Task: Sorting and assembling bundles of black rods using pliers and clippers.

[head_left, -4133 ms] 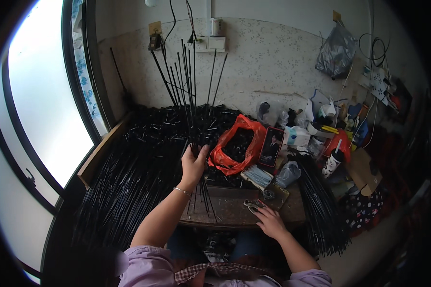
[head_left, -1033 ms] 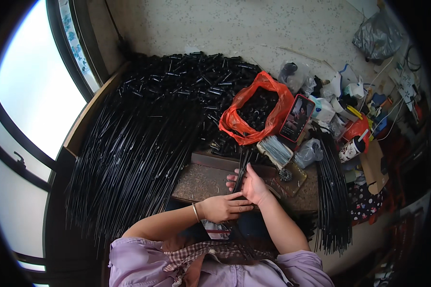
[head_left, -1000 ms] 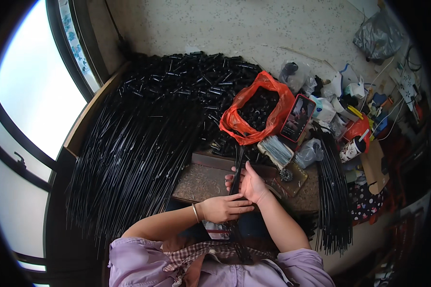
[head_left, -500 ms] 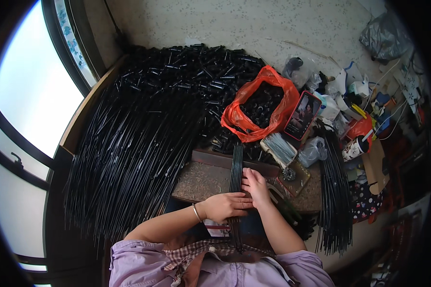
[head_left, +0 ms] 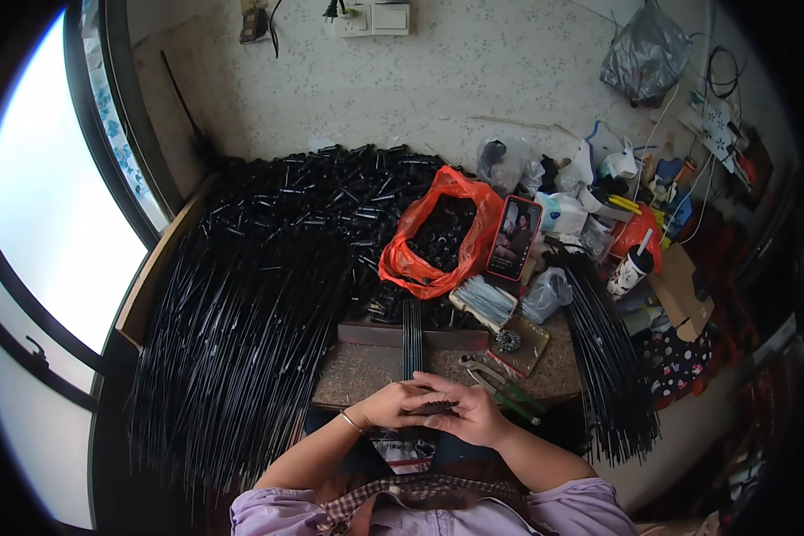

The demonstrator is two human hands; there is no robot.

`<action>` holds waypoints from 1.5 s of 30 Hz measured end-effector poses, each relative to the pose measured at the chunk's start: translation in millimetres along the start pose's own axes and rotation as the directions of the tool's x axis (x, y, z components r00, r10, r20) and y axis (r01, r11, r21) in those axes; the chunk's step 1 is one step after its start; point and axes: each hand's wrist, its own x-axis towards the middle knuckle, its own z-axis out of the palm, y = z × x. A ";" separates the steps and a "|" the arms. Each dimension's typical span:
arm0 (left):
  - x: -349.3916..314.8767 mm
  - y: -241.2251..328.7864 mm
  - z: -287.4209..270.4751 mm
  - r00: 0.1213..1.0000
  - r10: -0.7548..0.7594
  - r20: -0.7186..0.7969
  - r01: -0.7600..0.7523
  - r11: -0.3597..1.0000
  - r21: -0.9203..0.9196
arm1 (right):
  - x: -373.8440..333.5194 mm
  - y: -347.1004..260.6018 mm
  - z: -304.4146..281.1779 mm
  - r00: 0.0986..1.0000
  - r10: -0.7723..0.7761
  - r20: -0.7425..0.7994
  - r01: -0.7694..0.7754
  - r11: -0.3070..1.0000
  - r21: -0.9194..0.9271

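Observation:
A narrow bundle of thin black rods (head_left: 413,344) runs from the far ledge of the work table toward me, its near ends gathered between my hands. My left hand (head_left: 395,404), with a bracelet on the wrist, is closed around the bundle from the left. From the right, my right hand (head_left: 473,415) wraps the same bundle, its fingers reaching over to the left hand. The cut ends of the rods show as a dark cluster between the palms. Fingers partly hide the bundle there. Green-handled pliers (head_left: 514,393) lie on the table just beyond my right hand.
Many long black rods (head_left: 232,357) with dark handles are heaped at left. A red plastic bag (head_left: 397,263) of black parts stands behind the ledge (head_left: 375,334). Nearby are a phone (head_left: 514,237), a box of thin pins (head_left: 484,299), more rods (head_left: 603,357) and a patterned cup (head_left: 630,271).
The view has tilted up, showing more wall. The bundle has come nearer to me, and my right hand has moved from alongside it to its near end, meeting the left.

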 end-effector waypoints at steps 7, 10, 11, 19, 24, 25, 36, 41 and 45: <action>26.1 58.9 -37.6 0.987 -0.067 -0.145 0.038 0.980 -0.194 | 38.0 -24.6 -21.7 0.938 -0.224 0.265 0.252 0.964 -0.078; 42.0 91.2 -60.3 0.983 -0.025 -0.182 -0.026 0.961 -0.277 | 54.1 -19.0 -18.3 0.974 0.111 0.200 -0.225 0.620 0.752; 45.2 93.2 -62.7 0.988 -0.069 -0.140 0.017 0.940 -0.342 | 65.0 -1.0 -30.8 0.965 0.213 0.153 -0.261 0.718 0.645; 45.5 90.5 -61.2 0.987 -0.147 -0.058 0.111 0.905 -0.410 | 65.7 166.3 -103.5 0.937 0.117 -0.329 -0.327 0.620 -0.713; 53.1 90.8 -70.0 0.989 -0.105 -0.102 0.056 0.916 -0.398 | 60.0 167.7 -101.4 0.946 0.003 -0.323 -0.257 0.612 -0.748; 54.9 89.5 -70.1 0.989 -0.100 -0.105 0.051 0.918 -0.394 | 58.2 167.0 -102.1 0.948 -0.054 -0.314 -0.222 0.592 -0.775; 55.7 81.8 -69.8 0.935 -0.185 -0.303 0.104 0.959 -0.264 | 31.3 -28.0 -52.0 0.978 -0.135 -0.158 0.097 0.969 -0.228; 52.3 87.6 -70.0 0.929 -0.193 -0.315 0.128 0.968 -0.215 | 18.7 -46.2 -33.0 0.923 -0.354 -0.153 0.196 0.771 -0.606; 48.4 92.8 -65.6 0.932 -0.161 -0.325 0.103 0.977 -0.189 | 13.2 -52.1 -30.3 0.911 -0.383 -0.155 0.204 0.744 -0.636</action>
